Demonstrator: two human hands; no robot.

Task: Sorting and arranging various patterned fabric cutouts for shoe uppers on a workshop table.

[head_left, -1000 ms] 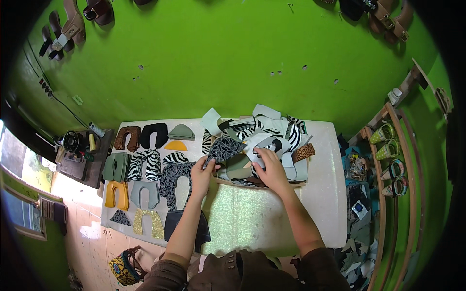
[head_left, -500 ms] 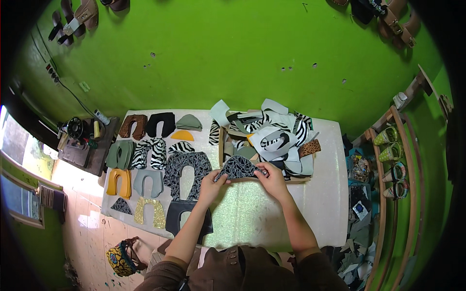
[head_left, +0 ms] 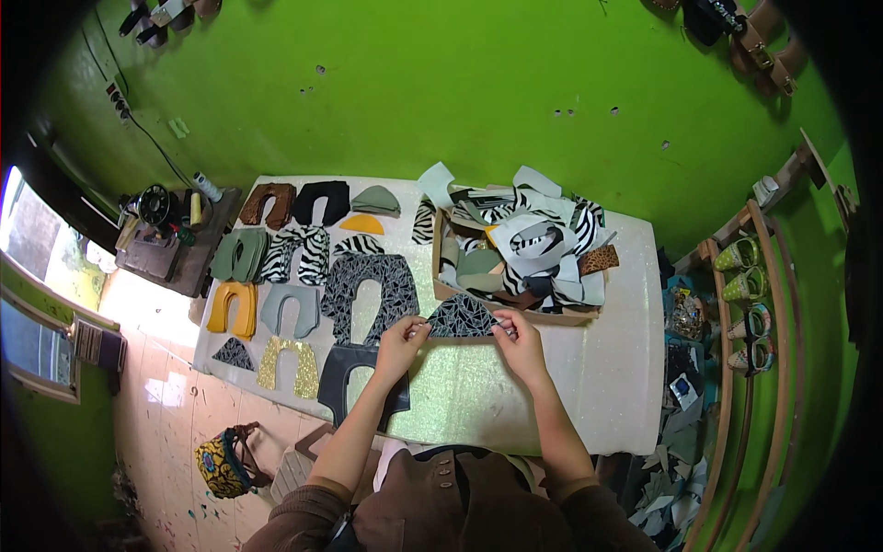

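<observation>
Fingers of the left hand and the right hand pinch opposite ends of the black-and-grey patterned piece, which spans the gap between them (neither hand is nearer), its long axis running left to right. It lies just nearside of the cardboard box, right of a larger U-shaped piece.

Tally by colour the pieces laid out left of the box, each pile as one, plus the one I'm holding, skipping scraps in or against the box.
Zebra-print pieces: 2
Yellow pieces: 2
Olive green pieces: 2
Black pieces: 2
Grey-and-black patterned pieces: 3, one held
Brown print pile: 1
Light grey pile: 1
Gold glitter piece: 1
Total: 14
</observation>
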